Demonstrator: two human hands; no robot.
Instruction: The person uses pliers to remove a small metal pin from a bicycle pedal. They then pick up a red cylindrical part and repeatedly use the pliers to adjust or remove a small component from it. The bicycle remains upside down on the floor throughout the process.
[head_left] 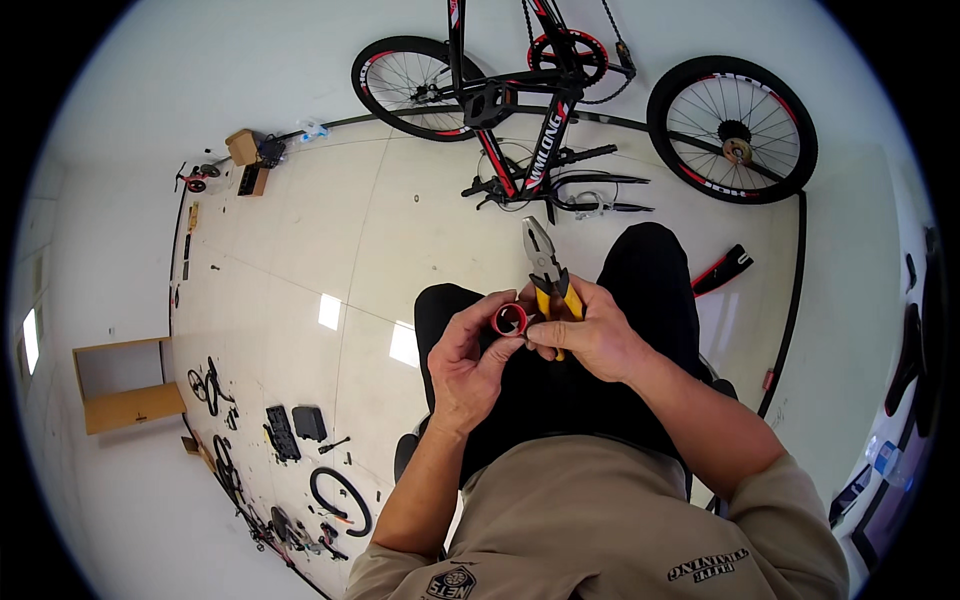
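Observation:
Between the fingers and thumb of my left hand [466, 362] is a small red ring-shaped part [510, 305]; its open end faces up and something pale shows inside. My right hand [602, 338] is closed round the yellow handles of combination pliers [543, 257]. The metal jaws point away from me, slightly apart, with nothing visible between them. My right thumb tip reaches the ring's right side, so both hands meet over my lap. Part of the pliers' handles is hidden by my right fingers.
Ahead stands a black and red bicycle frame [495, 165], with a loose fork [600, 180] beside it. A wheel [733, 130] leans at the right wall, another [415, 85] at the back. A toolbox [283, 432], a tyre [345, 500] and bike parts lie left.

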